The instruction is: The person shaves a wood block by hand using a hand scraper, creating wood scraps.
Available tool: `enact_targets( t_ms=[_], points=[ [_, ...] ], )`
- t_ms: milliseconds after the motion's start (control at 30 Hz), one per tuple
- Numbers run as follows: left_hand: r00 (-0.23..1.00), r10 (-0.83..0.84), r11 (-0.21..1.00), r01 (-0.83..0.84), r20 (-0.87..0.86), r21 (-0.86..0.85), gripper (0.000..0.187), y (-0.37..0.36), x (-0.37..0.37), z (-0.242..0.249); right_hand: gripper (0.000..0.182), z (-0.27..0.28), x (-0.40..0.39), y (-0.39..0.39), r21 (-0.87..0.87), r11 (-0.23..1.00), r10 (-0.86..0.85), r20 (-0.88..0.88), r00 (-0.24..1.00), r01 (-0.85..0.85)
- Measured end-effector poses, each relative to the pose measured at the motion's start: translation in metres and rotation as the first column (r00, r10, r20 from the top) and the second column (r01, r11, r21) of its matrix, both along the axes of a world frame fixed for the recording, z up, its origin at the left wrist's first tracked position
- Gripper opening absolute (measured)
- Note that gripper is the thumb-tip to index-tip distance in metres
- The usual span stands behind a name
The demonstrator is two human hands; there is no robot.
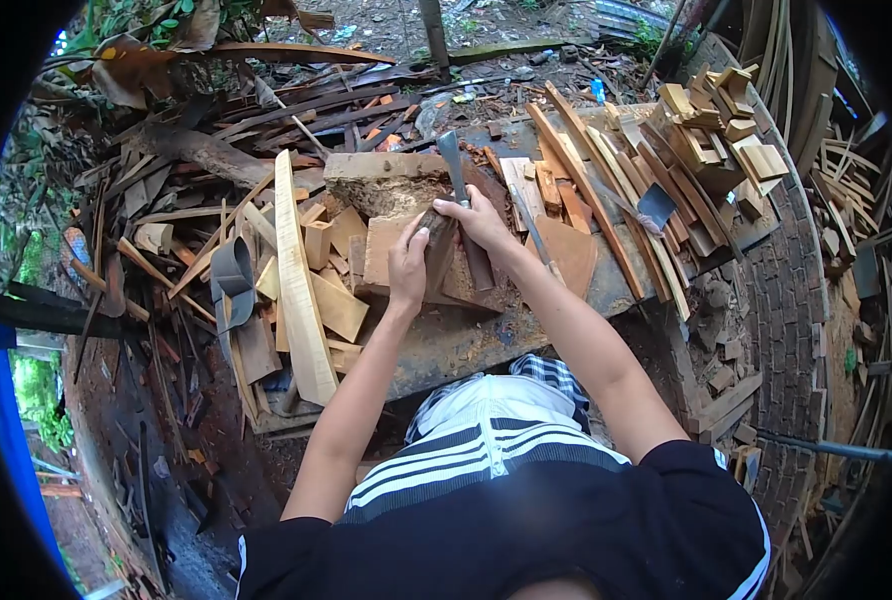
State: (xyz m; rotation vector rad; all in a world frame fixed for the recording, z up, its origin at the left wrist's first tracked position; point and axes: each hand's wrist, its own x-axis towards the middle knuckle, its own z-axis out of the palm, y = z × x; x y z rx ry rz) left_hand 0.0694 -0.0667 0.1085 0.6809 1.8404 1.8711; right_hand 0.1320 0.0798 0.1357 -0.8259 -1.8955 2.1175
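Note:
My right hand (483,222) is closed around a machete (453,165) whose grey blade points up and away from me. A dark brown handle end appears to stick out below that hand. My left hand (408,262) is closed on a dark piece of wood (437,243), close beside my right hand. Both hands are over a rough wooden block (381,172) with a crumbly, broken face. Part of the wood piece is hidden by my fingers.
Wood offcuts (341,305) and a long pale board (301,290) lie left on the worktable (406,362). A grey curled strip (233,280) hangs there. Long wood strips (591,200), a sandpaper-like dark sheet (655,207) and stacked wooden pieces (701,150) lie right. Scrap wood (296,115) is heaped behind.

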Motion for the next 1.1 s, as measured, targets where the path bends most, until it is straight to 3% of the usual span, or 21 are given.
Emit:
enact_targets(
  t_ms=[100, 233, 300, 400, 433, 567, 667, 733, 800, 867, 933, 1000, 1033, 1100],
  points=[
    [0.986, -0.065, 0.997, 0.059, 0.153, 0.042, 0.04, 0.0, -0.002, 0.009, 0.037, -0.001, 0.0, 0.001, -0.093, 0.995, -0.04, -0.011, 0.999, 0.039],
    [0.989, -0.024, 0.994, 0.009, 0.145, 0.106, 0.037, 0.002, -0.002, 0.004, 0.036, -0.006, -0.008, 0.001, -0.056, 0.998, -0.011, -0.028, 1.0, 0.01],
    [0.998, 0.061, 0.996, -0.063, 0.032, 0.068, 0.038, 0.001, -0.005, 0.005, 0.039, -0.005, -0.01, -0.001, -0.034, 0.999, -0.001, -0.034, 0.999, 0.0],
    [0.998, 0.048, 0.999, -0.048, -0.048, 0.014, 0.039, -0.002, -0.019, 0.013, 0.041, 0.001, -0.01, -0.001, -0.011, 1.0, 0.019, 0.028, 0.999, -0.018],
    [0.998, 0.013, 0.997, -0.018, 0.057, 0.075, 0.041, 0.0, -0.025, 0.008, 0.037, 0.004, -0.01, -0.002, 0.009, 1.0, 0.009, 0.058, 0.998, -0.01],
    [0.997, 0.083, 0.995, -0.083, 0.008, 0.061, 0.046, 0.001, -0.032, 0.001, 0.045, 0.003, -0.009, 0.0, 0.015, 1.0, 0.026, 0.047, 0.999, -0.027],
    [0.987, 0.145, 0.989, -0.146, -0.073, -0.01, 0.062, -0.008, -0.025, -0.004, 0.037, 0.005, -0.004, -0.006, -0.015, 1.0, 0.01, 0.063, 0.998, -0.009],
    [0.817, 0.179, 0.973, -0.229, -0.548, -0.024, 0.071, -0.017, -0.008, -0.003, 0.037, 0.001, -0.003, -0.009, -0.001, 1.0, 0.01, 0.011, 1.0, -0.01],
    [0.825, 0.107, 0.977, -0.191, -0.555, -0.095, 0.072, -0.022, 0.0, -0.011, 0.037, -0.002, -0.002, -0.012, -0.004, 1.0, 0.021, 0.002, 1.0, -0.021],
    [0.953, 0.085, 0.996, -0.091, -0.289, -0.009, 0.07, -0.021, -0.002, -0.033, 0.036, 0.001, 0.0, -0.012, -0.005, 0.999, 0.044, 0.014, 0.999, -0.044],
    [0.961, 0.087, 0.996, -0.091, -0.262, -0.003, 0.072, -0.02, -0.002, -0.019, 0.036, 0.0, -0.001, -0.008, 0.005, 1.0, 0.031, 0.032, 0.999, -0.031],
    [0.77, 0.056, 0.951, -0.235, -0.636, -0.201, 0.064, -0.018, -0.002, 0.007, 0.044, -0.006, 0.0, 0.008, -0.024, 0.993, 0.113, 0.035, 0.993, -0.112],
    [0.769, 0.045, 0.954, -0.222, -0.637, -0.2, 0.064, -0.016, -0.005, 0.024, 0.044, -0.001, 0.006, 0.01, -0.014, 0.993, 0.12, 0.092, 0.989, -0.119],
    [0.766, -0.265, 0.818, -0.143, -0.586, -0.558, 0.06, -0.018, -0.01, 0.052, 0.045, -0.011, 0.014, 0.017, 0.031, 0.992, 0.117, 0.084, 0.99, -0.12]
  ],
)
